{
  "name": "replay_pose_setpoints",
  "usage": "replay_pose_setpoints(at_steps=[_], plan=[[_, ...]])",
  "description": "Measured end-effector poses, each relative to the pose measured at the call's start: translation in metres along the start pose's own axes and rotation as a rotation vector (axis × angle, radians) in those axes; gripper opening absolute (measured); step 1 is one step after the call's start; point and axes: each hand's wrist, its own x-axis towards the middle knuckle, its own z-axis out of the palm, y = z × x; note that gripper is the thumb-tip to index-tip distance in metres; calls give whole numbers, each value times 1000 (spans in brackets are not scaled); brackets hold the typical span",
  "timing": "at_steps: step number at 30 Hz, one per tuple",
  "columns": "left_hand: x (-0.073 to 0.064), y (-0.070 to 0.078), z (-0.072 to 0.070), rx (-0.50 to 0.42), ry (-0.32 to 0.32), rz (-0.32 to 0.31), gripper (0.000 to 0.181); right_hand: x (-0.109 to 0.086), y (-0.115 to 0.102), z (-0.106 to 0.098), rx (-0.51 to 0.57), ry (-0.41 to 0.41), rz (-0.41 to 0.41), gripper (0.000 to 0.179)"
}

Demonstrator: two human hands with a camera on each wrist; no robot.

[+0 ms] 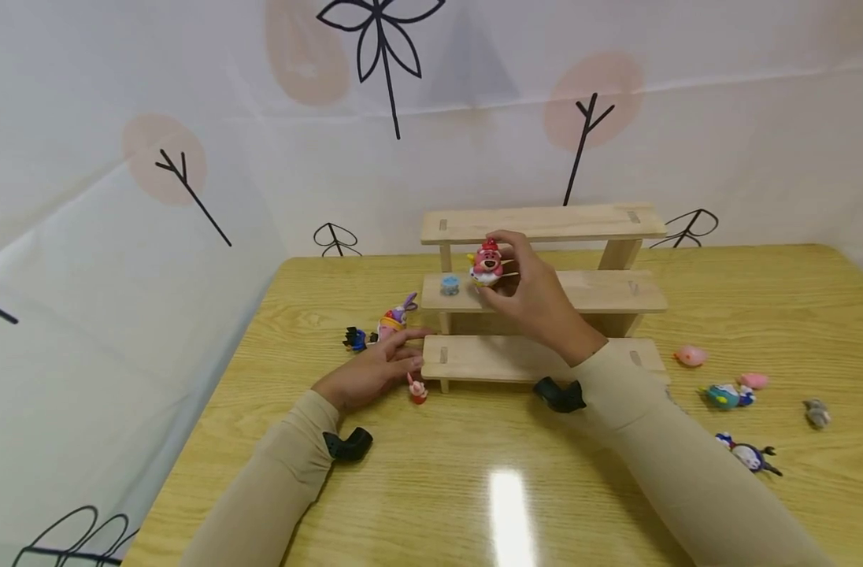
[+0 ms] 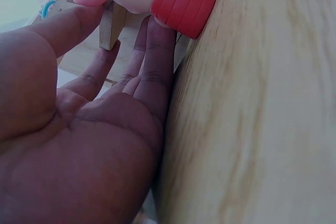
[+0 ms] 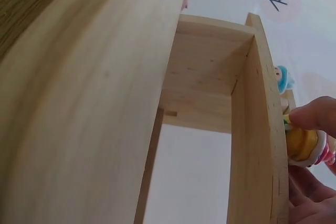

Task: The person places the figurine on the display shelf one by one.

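Observation:
My right hand (image 1: 538, 299) pinches a pink bear figurine (image 1: 487, 268) with a red hat and a white-and-yellow base between thumb and fingers. It is at the middle tier of a three-tier wooden display stand (image 1: 545, 224). Left of it on that tier sits a small blue-topped figurine (image 1: 450, 285). With fairly straight fingers, my left hand (image 1: 375, 374) touches the stand's lower left end. In the left wrist view, its thumb and fingers lie either side of a wooden leg (image 2: 112, 27). A pink figurine in red (image 1: 417, 391) stands close by that hand.
Beyond my left hand lie a purple-eared figurine (image 1: 393, 321) and a dark-haired figurine in blue (image 1: 357, 339). Right of the stand are several small figures, including a pink one (image 1: 690, 356), a teal one (image 1: 722, 396) and a grey one (image 1: 817, 413). A patterned cloth (image 1: 474, 157) hangs behind the table.

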Motion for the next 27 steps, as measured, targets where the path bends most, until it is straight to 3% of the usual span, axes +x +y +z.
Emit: replay_pose_setpoints(at_steps=[20,24,27], plan=[[-2,2,1,6,20,-14,52,0,1,2,-22,-1,-15,76],[0,-1,1,-16,8,-11,53,-6,2,-8,-4,-32,35,84],[1,-4,0,-24,-1,-6,54,-16,2,-21,-22,-12,45,86]])
